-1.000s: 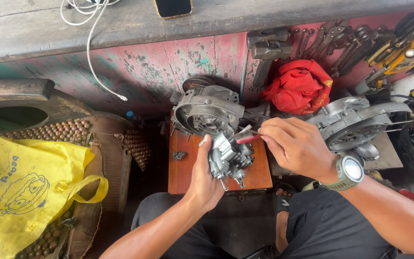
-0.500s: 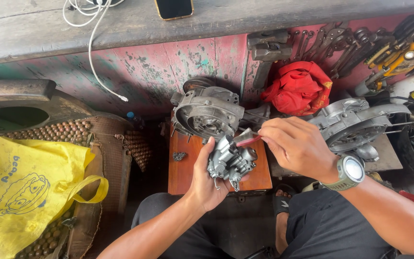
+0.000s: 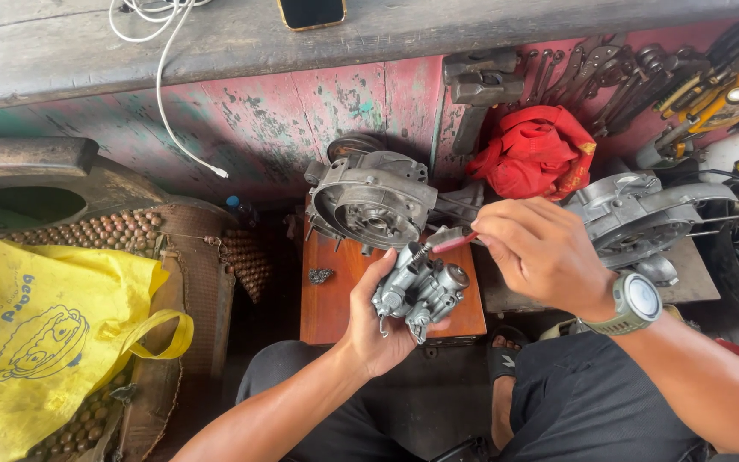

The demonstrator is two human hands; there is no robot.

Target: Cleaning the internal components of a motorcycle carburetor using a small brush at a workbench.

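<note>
Carburetor [image 3: 419, 289] in left grip [image 3: 378, 321]

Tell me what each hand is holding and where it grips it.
Left hand cradles the small metal carburetor from below. Right hand pinches the red-handled tool by its handle.

Small silver metal carburetor [image 3: 421, 291], grimy, tilted, cupped off the bench in left hand [image 3: 378, 329], thin red-handled tool [image 3: 453, 244] pinched in right hand [image 3: 540, 257], tip touching carburetor top
</note>
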